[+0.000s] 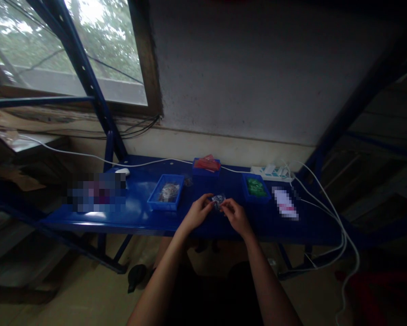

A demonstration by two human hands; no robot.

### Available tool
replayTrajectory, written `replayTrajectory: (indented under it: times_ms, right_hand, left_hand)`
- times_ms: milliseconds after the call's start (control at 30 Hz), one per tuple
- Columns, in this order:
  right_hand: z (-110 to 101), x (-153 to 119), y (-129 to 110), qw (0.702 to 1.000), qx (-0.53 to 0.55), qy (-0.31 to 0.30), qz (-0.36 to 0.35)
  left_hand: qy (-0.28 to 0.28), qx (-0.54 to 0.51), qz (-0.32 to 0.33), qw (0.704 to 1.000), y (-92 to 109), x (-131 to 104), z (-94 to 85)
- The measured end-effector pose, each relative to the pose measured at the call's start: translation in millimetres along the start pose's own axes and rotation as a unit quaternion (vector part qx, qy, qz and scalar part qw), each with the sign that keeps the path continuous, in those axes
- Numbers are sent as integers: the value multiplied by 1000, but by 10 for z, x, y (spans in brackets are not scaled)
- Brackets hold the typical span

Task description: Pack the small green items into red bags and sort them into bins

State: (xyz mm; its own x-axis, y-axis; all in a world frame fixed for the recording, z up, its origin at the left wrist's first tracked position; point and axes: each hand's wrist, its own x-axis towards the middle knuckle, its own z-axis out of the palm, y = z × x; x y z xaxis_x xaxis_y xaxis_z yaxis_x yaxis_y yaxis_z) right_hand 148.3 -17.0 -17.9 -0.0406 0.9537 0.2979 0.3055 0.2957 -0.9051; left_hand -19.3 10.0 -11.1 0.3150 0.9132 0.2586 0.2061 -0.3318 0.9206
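Note:
Between my two hands, over the front part of the blue table [135, 216], is a small clear plastic bag [218, 199] with something dark or shiny in it. My left hand [200, 210] pinches the bag's left side with thumb and fingers. On the other side, my right hand [234, 214] has its fingertips closed on the bag's right edge. A blue tray [152, 199] holding small clear packets [168, 192] lies to the left of my hands. Green packets [256, 187] fill another blue tray [266, 194] to the right.
Behind my hands, a blue box [206, 173] holds red plastic bags [207, 162]. A white power strip [273, 173] with cables lies at the back right. Blurred-out items [98, 192] are at the left, another [285, 203] at the right. Blue metal posts flank the table.

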Motion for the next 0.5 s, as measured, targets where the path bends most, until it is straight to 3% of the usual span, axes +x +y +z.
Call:
replayTrajectory:
  times_ms: [300,500]
  right_hand:
    - [-7,-9,-19,999,27,-23,6]
    - [0,-25,-35,999,7,-36,0]
  left_hand:
    - [-64,3,5,998,19,-6,-13]
    - [-66,31,15,997,20,-41,-22]
